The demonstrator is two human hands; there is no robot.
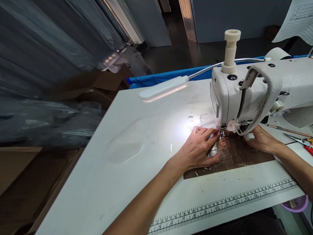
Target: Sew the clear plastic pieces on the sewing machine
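Slanting up from the bottom edge, the left forearm (148, 202) is lying over the worktop (146, 130). The left hand (198, 148) is resting on the brown plate (249, 155) right of centre, its thumb and fingers spread, its index fingertip sitting just beside the presser foot (222, 133). Partly behind the sewing machine (281, 78), the right hand (260, 138) is hiding its fingers, so I cannot tell their state. A lamp (162, 88) is shining at upper centre, scissors (299, 139) are lying at the right edge, and a printed ruler (225, 208) is running along the lower right.
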